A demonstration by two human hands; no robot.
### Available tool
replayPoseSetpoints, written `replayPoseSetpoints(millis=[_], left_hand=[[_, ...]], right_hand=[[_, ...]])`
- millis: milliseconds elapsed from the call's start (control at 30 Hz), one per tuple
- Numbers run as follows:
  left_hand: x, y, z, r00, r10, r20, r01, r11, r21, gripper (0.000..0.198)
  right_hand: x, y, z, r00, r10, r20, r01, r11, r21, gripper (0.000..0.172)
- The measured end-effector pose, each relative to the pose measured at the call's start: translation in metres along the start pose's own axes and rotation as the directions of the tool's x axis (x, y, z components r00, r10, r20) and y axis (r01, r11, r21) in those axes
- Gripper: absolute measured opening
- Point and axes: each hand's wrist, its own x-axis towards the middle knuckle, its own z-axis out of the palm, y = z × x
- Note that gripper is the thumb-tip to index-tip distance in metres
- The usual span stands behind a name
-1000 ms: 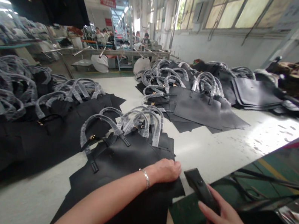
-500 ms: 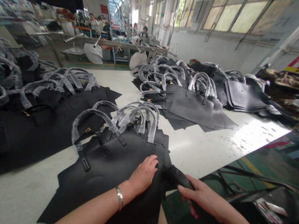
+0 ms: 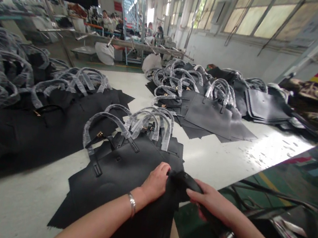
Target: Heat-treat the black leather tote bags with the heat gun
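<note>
A black leather-like bag panel (image 3: pixel 119 173) with a clear-wrapped handle (image 3: pixel 110 117) lies on top of a small stack of similar panels at the table's front edge. My left hand (image 3: pixel 156 181) is at its right side, fingers curled closed on the panel near the edge; the thumb is hidden. In my right hand (image 3: pixel 209 200) is a black long-handled tool (image 3: pixel 220 226) with a metal ring partway along. Its dark front end sits close beside my left fingertips, over the panel's right edge. Whether it touches the panel, I cannot tell.
Long rows of black bag panels (image 3: pixel 36 139) with wrapped handles line the left side. More panels (image 3: pixel 216 118) are piled farther back on the white table (image 3: pixel 213 160). A dark crate (image 3: pixel 295 235) stands low on the right. People (image 3: pixel 158 32) sit far behind.
The black tool and my right hand have moved left, bringing the tool's front end closer to my left fingers. My left hand stays on the panel. The whole view has shifted slightly.
</note>
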Motion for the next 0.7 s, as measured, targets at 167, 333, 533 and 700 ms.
replayPoseSetpoints(millis=[167,333,533,700], left_hand=[[-0.007,0.001,0.0,0.999,-0.037,-0.031,0.034,0.997,-0.065,0.027],[-0.012,0.004,-0.001,0.997,-0.072,-0.014,0.07,0.992,-0.103,0.029],[-0.04,0.029,0.009,0.993,-0.115,0.031,0.118,0.983,-0.142,0.034],[-0.071,0.056,0.013,0.983,-0.057,0.174,0.092,0.976,-0.199,0.046]], right_hand=[[0.012,-0.01,-0.012,0.96,-0.083,-0.267,0.068,0.996,-0.064,0.048],[-0.026,0.006,-0.017,0.997,0.029,-0.077,-0.03,0.999,-0.011,0.058],[-0.008,0.011,0.004,0.992,-0.043,-0.118,0.028,0.992,-0.126,0.061],[0.023,-0.017,0.008,0.983,-0.136,-0.125,0.12,0.985,-0.123,0.064]])
